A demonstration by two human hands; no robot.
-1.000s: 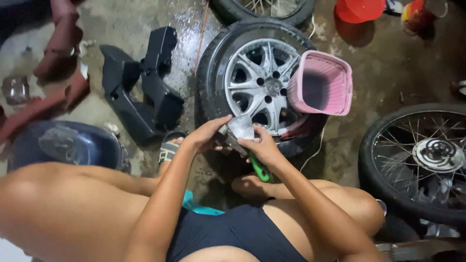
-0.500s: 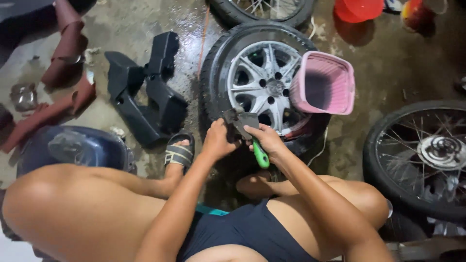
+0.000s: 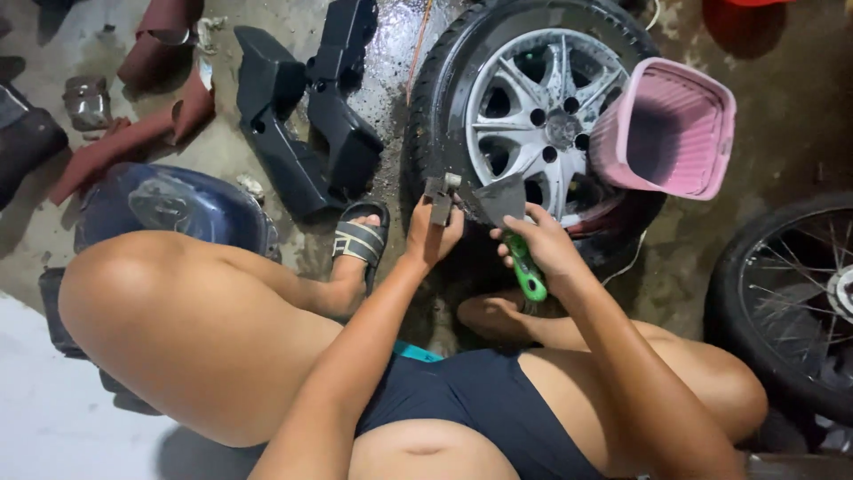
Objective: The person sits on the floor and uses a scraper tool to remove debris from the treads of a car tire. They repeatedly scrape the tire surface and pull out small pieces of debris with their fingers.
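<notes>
I squat over a wet concrete floor. My left hand (image 3: 433, 233) pinches a small grey metal piece (image 3: 440, 196) in front of a car tyre (image 3: 440, 107) with a silver alloy rim (image 3: 533, 111). My right hand (image 3: 544, 244) grips a scraper with a green handle (image 3: 528, 273); its flat grey blade (image 3: 503, 199) points up towards the rim, close to the metal piece. Both hands sit near the tyre's lower edge.
A pink plastic basket (image 3: 702, 133) lies tipped on the tyre's right side. Black plastic body panels (image 3: 306, 133) lie to the left, dark red panels (image 3: 133, 133) further left, a blue tank (image 3: 169, 209) by my knee. A spoked motorcycle wheel (image 3: 791, 302) lies at right.
Both hands have drawn back from the rim towards me. The left hand went from open fingers on the rim to pinching the small metal piece; the camera moved closer.
</notes>
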